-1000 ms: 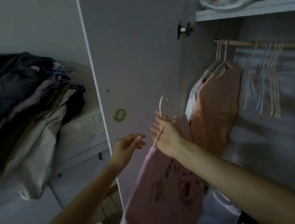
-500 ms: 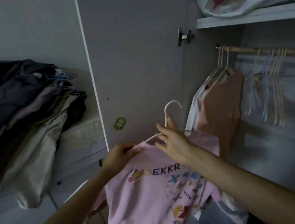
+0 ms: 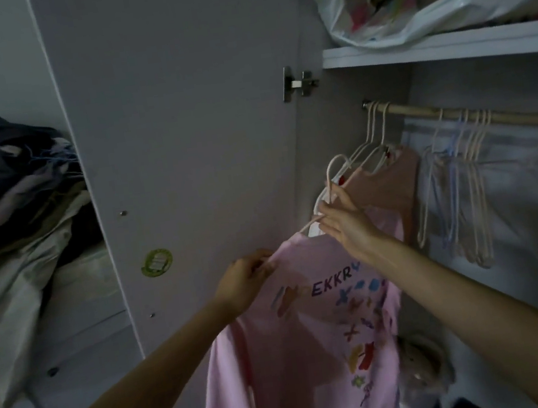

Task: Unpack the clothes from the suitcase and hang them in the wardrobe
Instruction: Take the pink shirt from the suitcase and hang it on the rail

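- Pink shirt (image 3: 313,329), frame centre, hangs on our hanger (image 3: 334,177).
- Right hand (image 3: 346,224) pinches the hanger neck; left hand (image 3: 244,281) grips the shoulder.
- Rod (image 3: 455,113) lies up-right, nearer our right hand.

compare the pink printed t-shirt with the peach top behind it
The pink t-shirt carries colourful print and lettering; the peach top looks plain. The pink t-shirt's hanger is held off the rod by the right hand; the peach top already hangs there. Both sit on pale hangers.
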